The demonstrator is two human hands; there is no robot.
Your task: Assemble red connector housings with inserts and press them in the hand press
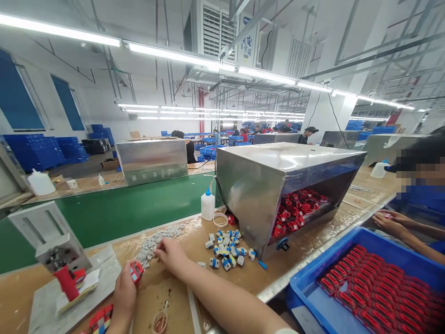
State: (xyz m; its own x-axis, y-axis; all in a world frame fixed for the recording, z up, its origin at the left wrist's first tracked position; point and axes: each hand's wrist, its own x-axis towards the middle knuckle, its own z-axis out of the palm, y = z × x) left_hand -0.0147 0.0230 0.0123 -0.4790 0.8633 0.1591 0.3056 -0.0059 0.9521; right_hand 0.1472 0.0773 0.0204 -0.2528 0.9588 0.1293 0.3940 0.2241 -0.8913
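Note:
My left hand [125, 288] is closed around a small red plastic casing [136, 272] with a light blue face. My right hand [172, 254] reaches over the edge of a spread of small flat grey pieces [149, 245]. Its fingertips are pinched together there, and whatever lies between them is hidden. Below my left hand are more red casings [100, 320], partly covered by the wrist. Right of my right hand sits a heap of small white blocks with blue and yellow bands [227, 248].
A hand press [66, 264] stands at left. A small cup with a stick [160, 321] is near the front. Behind are a white bottle [207, 206] and a metal box [250, 195] containing red parts. A blue crate [302, 283] holds rows of red parts beside a co-worker's hands [391, 220].

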